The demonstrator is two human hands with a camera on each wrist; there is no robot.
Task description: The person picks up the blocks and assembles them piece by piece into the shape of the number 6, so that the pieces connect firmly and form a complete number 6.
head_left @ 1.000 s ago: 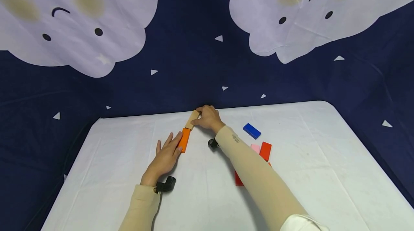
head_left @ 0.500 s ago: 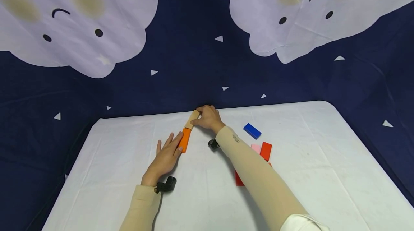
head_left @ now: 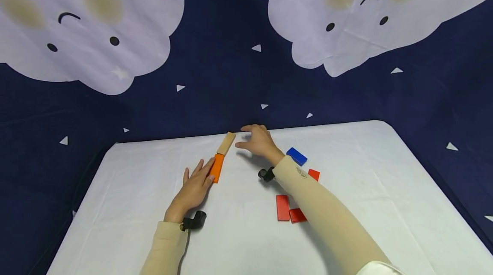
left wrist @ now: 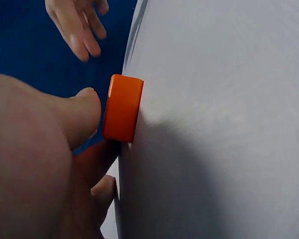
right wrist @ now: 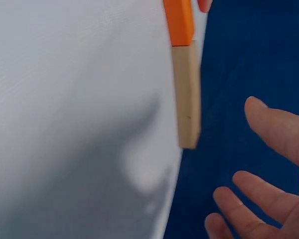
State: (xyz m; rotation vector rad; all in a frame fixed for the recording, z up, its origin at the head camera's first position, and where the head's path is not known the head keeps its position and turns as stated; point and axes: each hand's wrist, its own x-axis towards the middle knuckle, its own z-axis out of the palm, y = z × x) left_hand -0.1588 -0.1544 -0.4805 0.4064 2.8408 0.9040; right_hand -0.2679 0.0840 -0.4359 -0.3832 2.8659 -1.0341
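Observation:
An orange block (head_left: 217,169) and a natural wood block (head_left: 226,143) lie end to end in a slanting line near the table's back edge. My left hand (head_left: 194,187) rests beside the orange one, with fingers extended and fingertips at its left side. In the left wrist view the thumb (left wrist: 82,117) is close to the end of the orange block (left wrist: 123,108). To the right of the wood block, my right hand (head_left: 259,141) is spread and holds nothing. The right wrist view shows a gap between those fingers and the wood block (right wrist: 186,97).
A blue block (head_left: 296,156) lies right of my right wrist. Several red blocks, including one red block (head_left: 283,208), lie nearer, partly hidden by the right sleeve (head_left: 327,208). A dark cloth with clouds (head_left: 215,52) hangs behind the white table (head_left: 127,193).
My right hand has let go of the wood block and moved to the right, its fingers spreading. The left hand stays by the orange block. The view has shifted slightly.

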